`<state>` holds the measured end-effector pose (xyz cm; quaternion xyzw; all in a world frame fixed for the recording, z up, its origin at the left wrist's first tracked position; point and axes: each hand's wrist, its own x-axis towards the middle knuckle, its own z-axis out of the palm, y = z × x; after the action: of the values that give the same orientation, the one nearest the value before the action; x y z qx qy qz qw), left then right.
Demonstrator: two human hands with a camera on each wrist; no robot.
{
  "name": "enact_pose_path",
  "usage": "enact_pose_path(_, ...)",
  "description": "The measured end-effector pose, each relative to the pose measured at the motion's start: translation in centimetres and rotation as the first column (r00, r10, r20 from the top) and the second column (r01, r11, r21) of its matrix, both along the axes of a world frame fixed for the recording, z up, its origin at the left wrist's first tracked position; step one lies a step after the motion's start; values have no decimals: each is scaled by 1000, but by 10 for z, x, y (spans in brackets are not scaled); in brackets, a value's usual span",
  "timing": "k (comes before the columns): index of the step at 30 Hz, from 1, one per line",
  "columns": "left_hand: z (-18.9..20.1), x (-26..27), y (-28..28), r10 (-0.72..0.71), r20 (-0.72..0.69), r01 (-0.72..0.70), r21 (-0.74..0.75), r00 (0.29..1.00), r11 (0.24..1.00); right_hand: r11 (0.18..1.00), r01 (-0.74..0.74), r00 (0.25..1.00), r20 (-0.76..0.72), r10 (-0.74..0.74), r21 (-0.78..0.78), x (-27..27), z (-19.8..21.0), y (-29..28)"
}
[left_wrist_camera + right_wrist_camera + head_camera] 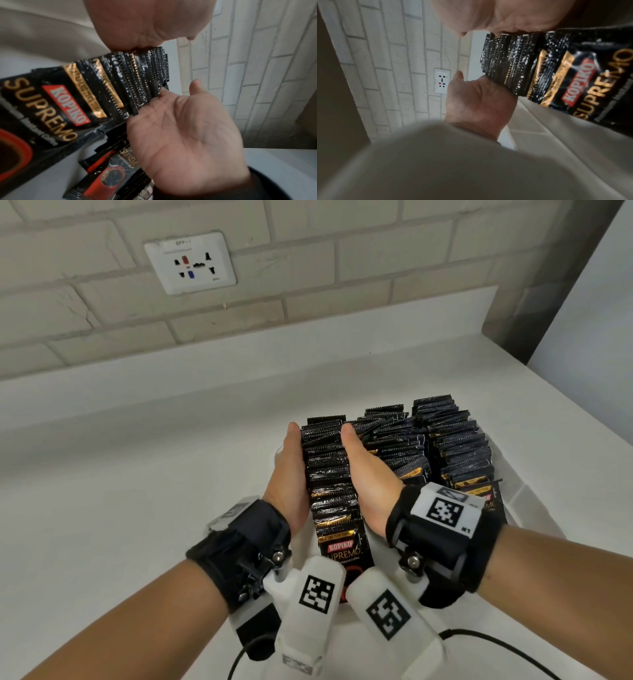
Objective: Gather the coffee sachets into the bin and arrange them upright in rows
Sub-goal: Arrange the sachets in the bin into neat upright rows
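Sachets [330, 474] in the bin's [520, 498] left row stand between flat palms, left hand [291, 474] and right hand [368, 474] pressing its sides.

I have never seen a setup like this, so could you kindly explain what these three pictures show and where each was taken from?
No machine here: a person works bare-handed, wearing cameras. One picture looks down from the head; the other two look along each wrist. On a white counter stands a white bin with three rows of upright black Kopiko Supremo coffee sachets. The left hand and right hand press flat against either side of the left row, squaring it. The wrist views show that row between the palms.
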<state>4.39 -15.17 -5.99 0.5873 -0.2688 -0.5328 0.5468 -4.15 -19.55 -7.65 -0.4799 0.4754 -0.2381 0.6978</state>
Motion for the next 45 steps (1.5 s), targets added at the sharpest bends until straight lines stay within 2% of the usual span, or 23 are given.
enact_pose_path(3,-5,1,-1,-32,-31,32,-14,999,999,1000,-20,1000,22,20,-3,-1,1,2)
enact_pose_path(7,6,-3,3,-14,-10,14,-2,1000,1000,997,-70,997,17,70,34,-7,7,4)
enact_pose_path(11,26,-11,12,24,137,-21,-23,990,1000,988,-153,988,-9,153,-24,-32,48,18)
enact_pose_path(14,37,-5,14,89,330,-70,-70,940,995,953,-232,972,-85,219,-196,-63,80,14)
enact_pose_path(16,47,-2,16,41,512,-12,-60,858,998,893,-275,954,-217,207,-356,-74,103,-3)
enact_pose_path(17,52,-2,15,-10,611,33,-26,792,999,844,-301,937,-304,174,-444,-79,111,-14)
enact_pose_path(18,54,-1,12,-76,718,94,15,692,995,789,-342,908,-397,137,-510,-82,118,-27)
enact_pose_path(20,63,-4,3,-198,887,197,124,417,972,688,-487,810,-573,125,-538,-84,129,-51)
enact_pose_path(21,65,-4,-4,-236,927,229,172,291,958,629,-592,722,-679,136,-503,-83,130,-61)
enact_pose_path(23,67,-7,-19,-290,952,252,258,97,933,514,-775,492,-861,129,-366,-78,126,-77)
enact_pose_path(25,70,-12,-33,-342,939,254,336,-20,907,419,-878,282,-957,64,-230,-72,120,-87)
enact_pose_path(26,70,-15,-39,-373,926,242,375,-57,895,390,-903,211,-977,38,-180,-69,117,-90)
enact_pose_path(28,70,-18,-50,-431,892,199,451,-133,870,368,-922,132,-991,16,-117,-62,113,-96)
enact_pose_path(31,65,-20,-63,-497,829,128,539,-255,833,344,-935,94,-995,13,-84,-53,108,-105)
enact_pose_path(33,62,-21,-70,-520,798,94,569,-305,817,327,-942,87,-996,16,-77,-48,107,-109)
enact_pose_path(36,59,-24,-77,-527,792,87,575,-309,813,284,-956,79,-997,11,-73,-41,103,-111)
enact_pose_path(39,56,-27,-82,-521,781,85,579,-345,811,229,-971,67,-998,-18,-70,-36,100,-114)
enact_pose_path(42,53,-29,-88,-513,767,58,575,-386,816,219,-974,60,-998,1,-59,-32,97,-117)
enact_pose_path(45,50,-30,-93,-505,768,59,570,-394,820,220,-973,74,-997,3,-71,-30,94,-119)
